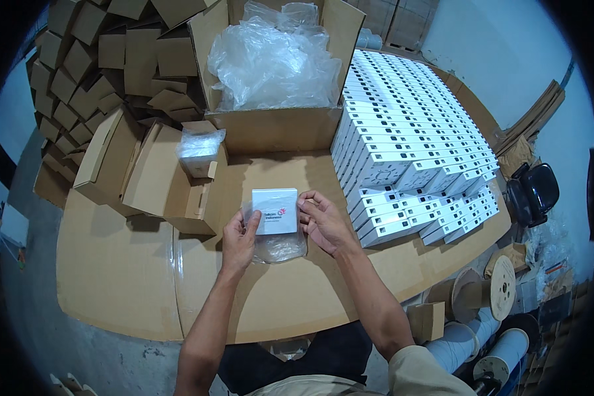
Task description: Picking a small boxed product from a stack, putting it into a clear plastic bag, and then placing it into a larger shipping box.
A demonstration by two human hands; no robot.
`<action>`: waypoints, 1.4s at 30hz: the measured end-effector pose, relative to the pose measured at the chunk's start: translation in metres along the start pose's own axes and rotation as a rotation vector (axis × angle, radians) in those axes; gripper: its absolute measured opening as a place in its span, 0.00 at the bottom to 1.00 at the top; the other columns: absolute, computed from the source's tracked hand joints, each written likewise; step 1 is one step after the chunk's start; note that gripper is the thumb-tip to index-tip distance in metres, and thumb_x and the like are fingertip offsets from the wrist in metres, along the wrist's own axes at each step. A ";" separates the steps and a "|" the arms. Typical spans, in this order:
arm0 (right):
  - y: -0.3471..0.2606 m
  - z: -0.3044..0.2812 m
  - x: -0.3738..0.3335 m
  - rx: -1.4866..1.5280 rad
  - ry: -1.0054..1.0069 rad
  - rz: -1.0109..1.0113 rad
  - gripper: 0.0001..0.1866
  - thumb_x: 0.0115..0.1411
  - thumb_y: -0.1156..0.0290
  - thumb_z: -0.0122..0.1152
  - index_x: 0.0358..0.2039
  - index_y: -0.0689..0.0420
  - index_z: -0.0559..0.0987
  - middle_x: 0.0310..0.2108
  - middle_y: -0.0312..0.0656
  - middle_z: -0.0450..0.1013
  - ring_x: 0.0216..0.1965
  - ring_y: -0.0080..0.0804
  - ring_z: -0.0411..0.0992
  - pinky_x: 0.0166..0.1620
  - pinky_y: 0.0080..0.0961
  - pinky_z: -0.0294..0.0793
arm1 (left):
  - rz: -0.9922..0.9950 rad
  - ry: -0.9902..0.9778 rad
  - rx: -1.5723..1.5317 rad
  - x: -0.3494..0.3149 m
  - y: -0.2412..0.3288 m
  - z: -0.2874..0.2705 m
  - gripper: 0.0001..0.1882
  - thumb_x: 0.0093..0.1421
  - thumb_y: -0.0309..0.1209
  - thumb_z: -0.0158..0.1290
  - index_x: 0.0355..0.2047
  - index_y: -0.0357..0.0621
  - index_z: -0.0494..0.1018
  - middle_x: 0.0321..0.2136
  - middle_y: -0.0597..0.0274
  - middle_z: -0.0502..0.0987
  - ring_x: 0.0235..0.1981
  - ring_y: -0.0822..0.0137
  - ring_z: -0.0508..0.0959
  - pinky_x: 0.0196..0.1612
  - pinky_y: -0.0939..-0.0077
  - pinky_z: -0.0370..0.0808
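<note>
A small white square box (274,223) with a printed logo sits partly inside a clear plastic bag (280,249), held over the cardboard-covered table. My left hand (242,231) is closed on the box and bag at the left side, thumb across the front. At the upper right edge of the box, my right hand (325,221) pinches the edge of the plastic bag with thumb and forefinger. Ahead to the left, an open brown carton (171,178) holds a few bagged white boxes (200,152).
Rows of stacked white boxes (402,145) stand on the table's right. Behind, a large carton (277,129) overflows with clear plastic bags (274,63). Folded brown cartons (125,59) pile up at the far left. Cable spools (503,284) stand on the floor at right.
</note>
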State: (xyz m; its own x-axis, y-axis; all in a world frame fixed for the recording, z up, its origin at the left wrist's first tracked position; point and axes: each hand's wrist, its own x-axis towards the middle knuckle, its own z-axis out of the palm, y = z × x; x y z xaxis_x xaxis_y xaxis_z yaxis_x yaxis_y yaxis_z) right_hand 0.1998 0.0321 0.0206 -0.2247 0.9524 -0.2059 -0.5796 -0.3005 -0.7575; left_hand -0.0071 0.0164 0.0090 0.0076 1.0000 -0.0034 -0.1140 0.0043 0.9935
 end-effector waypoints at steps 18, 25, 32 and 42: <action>0.005 0.011 0.001 -0.019 -0.107 -0.204 0.07 0.72 0.72 0.53 0.46 0.61 0.74 0.53 0.48 0.75 0.53 0.31 0.72 0.58 0.31 0.71 | 0.219 0.005 0.104 -0.003 0.011 0.002 0.28 0.77 0.47 0.36 0.68 0.43 0.65 0.62 0.59 0.73 0.60 0.69 0.70 0.66 0.70 0.63; -0.003 0.013 -0.005 -0.041 -0.187 -0.263 0.07 0.72 0.70 0.53 0.45 0.59 0.73 0.59 0.53 0.71 0.59 0.35 0.70 0.62 0.37 0.69 | 0.283 0.055 0.203 -0.004 0.016 0.003 0.31 0.76 0.51 0.36 0.68 0.43 0.65 0.59 0.56 0.75 0.60 0.66 0.72 0.67 0.66 0.63; -0.005 0.016 -0.011 -0.043 -0.272 -0.328 0.08 0.71 0.68 0.56 0.46 0.57 0.71 0.61 0.56 0.69 0.61 0.38 0.67 0.66 0.37 0.63 | 0.236 -0.070 0.023 -0.003 0.026 0.002 0.35 0.74 0.56 0.37 0.70 0.43 0.60 0.55 0.55 0.78 0.57 0.66 0.74 0.65 0.66 0.65; -0.004 0.023 -0.015 -0.533 -0.167 -0.346 0.23 0.63 0.77 0.67 0.57 0.60 0.70 0.49 0.42 0.75 0.49 0.25 0.74 0.50 0.25 0.77 | 0.153 -0.100 -0.099 -0.003 0.015 0.008 0.24 0.64 0.27 0.61 0.59 0.38 0.69 0.48 0.61 0.76 0.49 0.70 0.76 0.54 0.74 0.74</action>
State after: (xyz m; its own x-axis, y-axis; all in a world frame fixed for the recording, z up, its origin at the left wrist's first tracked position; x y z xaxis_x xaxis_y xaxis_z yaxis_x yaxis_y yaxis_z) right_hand 0.1872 0.0182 0.0408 -0.2383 0.9559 0.1715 -0.1822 0.1295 -0.9747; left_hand -0.0011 0.0130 0.0247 0.0807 0.9833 0.1634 -0.2188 -0.1424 0.9653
